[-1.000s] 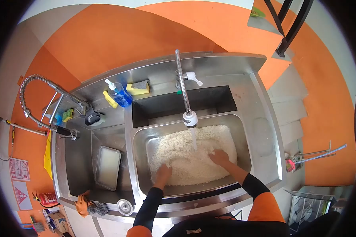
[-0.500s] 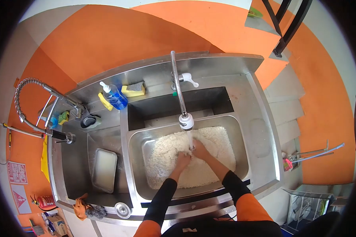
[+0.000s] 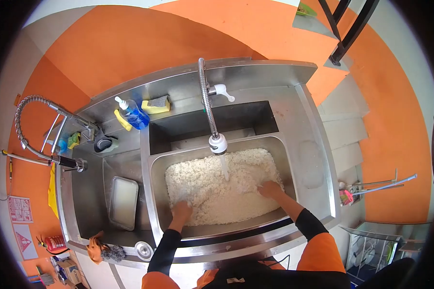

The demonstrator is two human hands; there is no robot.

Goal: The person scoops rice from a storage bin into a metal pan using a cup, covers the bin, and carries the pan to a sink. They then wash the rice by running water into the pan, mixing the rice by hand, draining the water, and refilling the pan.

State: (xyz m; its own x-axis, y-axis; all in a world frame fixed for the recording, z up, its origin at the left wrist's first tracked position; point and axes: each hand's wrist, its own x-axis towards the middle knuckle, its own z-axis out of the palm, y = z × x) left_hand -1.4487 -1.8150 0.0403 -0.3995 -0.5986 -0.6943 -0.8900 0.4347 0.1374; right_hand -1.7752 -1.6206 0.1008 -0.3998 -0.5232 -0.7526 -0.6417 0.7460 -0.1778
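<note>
Wet white grains that look like rice point(image 3: 226, 204) fill a rectangular metal basin point(image 3: 289, 166) in the sink. My left hand point(image 3: 182, 211) is at the left side of the grains, its fingers loosely spread and partly sunk in them. On the right, my right hand point(image 3: 271, 189) reaches into the grains with its fingers stretched out, tips partly hidden. Neither hand shows a held object. Between and beyond them, water runs from the white faucet head point(image 3: 218, 144) onto the grains.
A smaller tray point(image 3: 124, 203) of cloudy liquid stands in the left sink. Behind are a blue soap bottle point(image 3: 135, 115), a yellow-grey sponge point(image 3: 156, 105) and a white tap handle point(image 3: 223, 92). A spring faucet point(image 3: 19, 118) arches at left; a round drain strainer point(image 3: 143, 250) lies on the front edge.
My hands have moved apart from the middle under the water stream, the left one to the left and the right one to the right. The grains are spread differently.
</note>
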